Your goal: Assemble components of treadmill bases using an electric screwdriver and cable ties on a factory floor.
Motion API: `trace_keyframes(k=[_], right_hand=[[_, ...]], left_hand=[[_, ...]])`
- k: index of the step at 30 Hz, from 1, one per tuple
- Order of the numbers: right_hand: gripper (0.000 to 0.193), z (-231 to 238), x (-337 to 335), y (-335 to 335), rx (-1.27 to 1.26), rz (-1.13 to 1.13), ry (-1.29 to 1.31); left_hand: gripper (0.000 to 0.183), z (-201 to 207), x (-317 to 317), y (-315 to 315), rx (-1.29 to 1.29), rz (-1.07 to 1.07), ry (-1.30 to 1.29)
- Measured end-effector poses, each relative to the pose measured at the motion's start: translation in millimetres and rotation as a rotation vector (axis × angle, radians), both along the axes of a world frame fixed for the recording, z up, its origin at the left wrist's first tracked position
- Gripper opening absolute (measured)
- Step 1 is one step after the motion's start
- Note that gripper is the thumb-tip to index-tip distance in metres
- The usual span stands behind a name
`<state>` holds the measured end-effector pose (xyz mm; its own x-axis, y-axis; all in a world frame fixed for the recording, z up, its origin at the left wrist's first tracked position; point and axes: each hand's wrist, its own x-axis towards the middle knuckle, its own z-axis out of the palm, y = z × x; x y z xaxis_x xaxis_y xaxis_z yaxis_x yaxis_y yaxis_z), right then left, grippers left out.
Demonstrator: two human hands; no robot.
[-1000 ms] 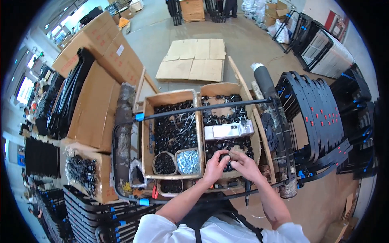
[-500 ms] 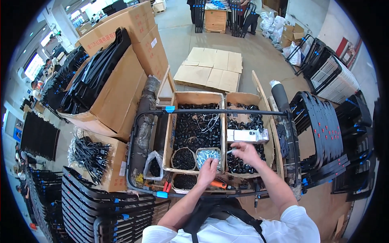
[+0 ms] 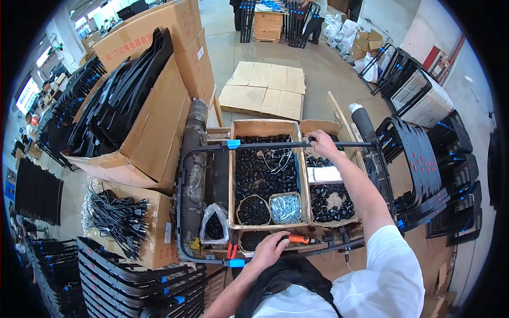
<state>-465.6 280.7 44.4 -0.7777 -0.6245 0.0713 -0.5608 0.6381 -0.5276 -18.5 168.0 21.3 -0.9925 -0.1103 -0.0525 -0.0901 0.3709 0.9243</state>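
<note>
head view, looking down on a work station.

hands: well apart, one on each long side of a black tube frame [image 3: 275, 144]. right hand [image 3: 322, 143] is stretched forward and closed around the far bar of the frame, near its right end. left hand [image 3: 270, 249] is close to the body, fingers curled over the near bar [image 3: 318, 248], just beside an orange-handled tool [image 3: 298, 239] that lies along that bar; cannot tell whether the fingers touch the tool.

frame: a rounded rectangle of black tube, lying roughly level over the open boxes, with a blue clip [image 3: 234, 143] on the far bar and another blue clip [image 3: 237, 262] on the near bar.

under the frame: a wooden box [image 3: 265, 128] filled with small black parts, white cords lying on top. at its near end sit 2 small bowls, 1 of black pieces [image 3: 253, 210] and 1 of silver screws [image 3: 286, 208]. to the right, a cardboard box [image 3: 318, 127] holds more black parts and a white packet [image 3: 326, 174].

surroundings: a clear bag of black pieces [image 3: 214, 225] left of the wooden box; a large carton [image 3: 159, 122] with black frames stacked on it at the left; a box of black cables [image 3: 114, 217] below it; stacked black frames [image 3: 419, 159] at the right; flattened cardboard sheets [image 3: 265, 90] on the floor beyond.
</note>
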Motion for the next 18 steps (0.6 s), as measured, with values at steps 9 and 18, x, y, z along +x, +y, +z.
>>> trace_keyframes(k=[9, 18], right_hand=[[0.032, 1.5, -28.6, -14.1, 0.326, 0.176, 0.167], [0.044, 18.7, -26.8, -25.4, 0.35, 0.137, 0.168]], left_hand=[[0.038, 9.3, 19.0, -5.8, -0.06, 0.147, -0.104], [0.038, 21.1, 34.6, 62.2, -0.011, 0.331, -0.195]])
